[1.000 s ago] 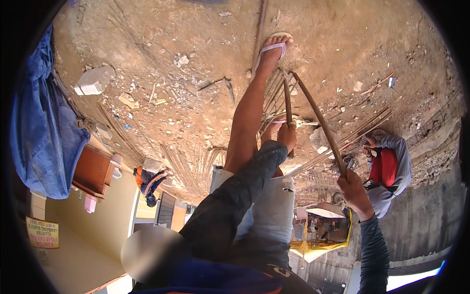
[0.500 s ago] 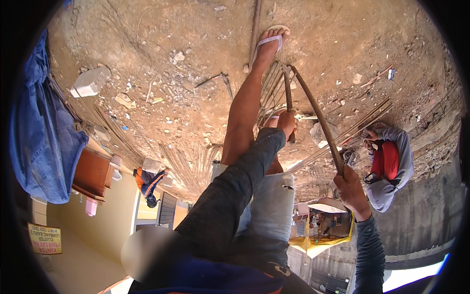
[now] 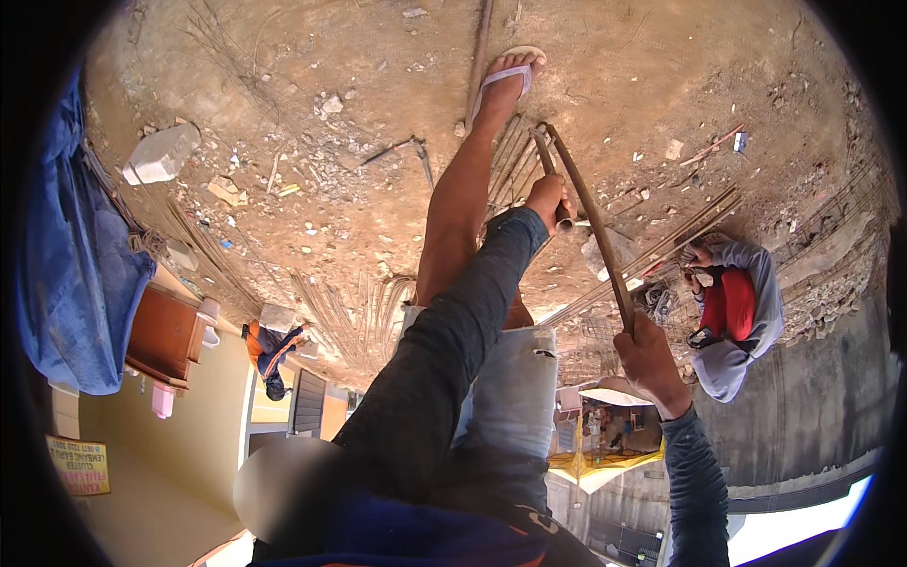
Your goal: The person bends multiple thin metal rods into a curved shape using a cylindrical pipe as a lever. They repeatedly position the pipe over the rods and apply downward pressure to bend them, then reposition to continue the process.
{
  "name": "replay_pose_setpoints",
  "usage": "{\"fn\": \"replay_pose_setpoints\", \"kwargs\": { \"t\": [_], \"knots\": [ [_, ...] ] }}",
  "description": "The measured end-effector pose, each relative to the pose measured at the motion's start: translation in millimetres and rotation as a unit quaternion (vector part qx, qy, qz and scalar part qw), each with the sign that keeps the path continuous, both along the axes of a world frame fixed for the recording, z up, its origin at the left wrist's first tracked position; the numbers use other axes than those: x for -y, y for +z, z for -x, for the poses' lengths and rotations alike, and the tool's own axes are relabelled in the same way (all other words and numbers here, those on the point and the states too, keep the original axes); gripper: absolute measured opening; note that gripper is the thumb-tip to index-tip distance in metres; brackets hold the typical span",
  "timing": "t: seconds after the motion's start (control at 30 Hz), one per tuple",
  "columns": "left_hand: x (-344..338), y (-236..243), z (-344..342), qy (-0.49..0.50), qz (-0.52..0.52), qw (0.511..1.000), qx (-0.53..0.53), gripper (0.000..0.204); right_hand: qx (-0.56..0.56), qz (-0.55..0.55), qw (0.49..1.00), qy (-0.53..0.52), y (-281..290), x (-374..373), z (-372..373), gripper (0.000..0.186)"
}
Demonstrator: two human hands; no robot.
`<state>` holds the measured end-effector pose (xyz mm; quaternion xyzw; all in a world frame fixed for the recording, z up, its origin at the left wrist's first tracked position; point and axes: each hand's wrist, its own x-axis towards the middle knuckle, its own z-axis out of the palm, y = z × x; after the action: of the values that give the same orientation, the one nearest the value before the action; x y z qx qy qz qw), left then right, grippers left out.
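My left hand [image 3: 548,200] is closed round a short metal pipe [image 3: 543,151], whose hollow near end sticks out past the fist. A long brown metal bar [image 3: 595,222] slants down to the right, its lower end wrapped by my right hand [image 3: 649,364]. The far ends of pipe and bar come together just right of my sandalled foot [image 3: 507,90]; whether they are joined there I cannot tell. Beneath them and beside my leg lie several thin metal rods [image 3: 505,156], partly hidden by my left forearm.
A crouching person in grey and red [image 3: 742,302] is at the right, near long rods [image 3: 680,236]. A pick-like tool [image 3: 406,149], a pale block [image 3: 162,153] and rubble lie on the dirt at left. Blue tarpaulin [image 3: 71,255] hangs at the left edge. Another person [image 3: 271,352] is lower left.
My left hand has moved up the picture, and the pipe now shows its hollow end. My right hand has shifted slightly left with the bar. The whole view has slid a little left.
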<state>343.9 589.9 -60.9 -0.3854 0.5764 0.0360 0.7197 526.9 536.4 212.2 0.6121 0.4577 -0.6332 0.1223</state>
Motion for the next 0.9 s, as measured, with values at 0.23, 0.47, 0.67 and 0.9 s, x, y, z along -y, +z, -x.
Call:
{"fn": "replay_pose_setpoints", "kwargs": {
  "t": [0.23, 0.47, 0.67, 0.9],
  "knots": [
    [-9, -4, -9, -0.089, -0.068, 0.994, 0.009, 0.015, -0.011, 0.013, 1.0, 0.019, -4, -7, -5, 0.019],
    [-14, -31, -23, 0.056, -0.001, 0.998, 0.008, 0.016, 0.061, 0.128, 0.989, -0.031, -5, 5, 14, 0.016],
    [-15, -46, -22, 0.111, 0.016, 0.994, 0.004, 0.014, 0.114, 0.09, 0.988, -0.045, -2, -3, 33, 0.016],
    [-31, -44, -9, 0.227, 0.104, 0.966, 0.072, 0.018, 0.14, 0.176, 0.971, -0.074, 3, -28, 60, 0.023]
  ]
}}
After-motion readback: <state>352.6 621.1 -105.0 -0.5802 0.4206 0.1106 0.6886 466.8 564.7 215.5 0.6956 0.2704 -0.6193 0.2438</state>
